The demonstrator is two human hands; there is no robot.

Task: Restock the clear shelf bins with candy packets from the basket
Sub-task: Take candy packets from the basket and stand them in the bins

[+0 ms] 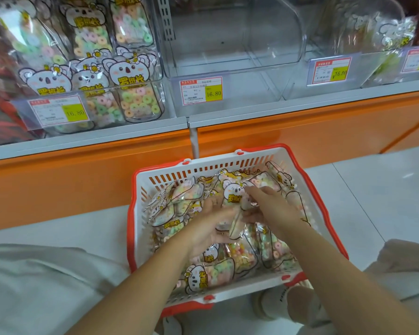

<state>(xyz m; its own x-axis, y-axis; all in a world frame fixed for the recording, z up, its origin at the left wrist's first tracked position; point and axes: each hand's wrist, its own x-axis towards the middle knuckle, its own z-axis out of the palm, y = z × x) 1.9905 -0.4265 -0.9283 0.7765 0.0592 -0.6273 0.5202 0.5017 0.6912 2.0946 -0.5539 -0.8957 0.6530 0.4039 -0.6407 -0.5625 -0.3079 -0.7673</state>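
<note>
Nearest you: pale trouser knees [41,281] on either side, and one light shoe [273,305] just beside the basket's near right corner.

Basket [134,213] — white slatted walls, red rim. It sits on pale floor tiles [373,189], with its far edge near the orange shelf base [82,175].

Loose packets [211,274]: clear bags of pastel ring candy with a koala print, heaped across the whole basket.

Left hand [211,221]: over the basket's middle, fingers curled beneath one candy packet [236,226], holding it from the left.

Right hand [269,204]: toward the far right corner, fingers and thumb closed on the same packet's right side. Motion blur here, so it may be gripping a second bag as well.

Left bin [161,76]: clear, on the shelf above, stacked with the same koala packets.

Middle bin [298,44]: clear walls, directly above the basket's far edge.

Right bin [324,44]: clear, a few packets at its right side.

Price tags [201,91]: red and yellow, one clipped to each bin front — the middle one reads 16.80.
</note>
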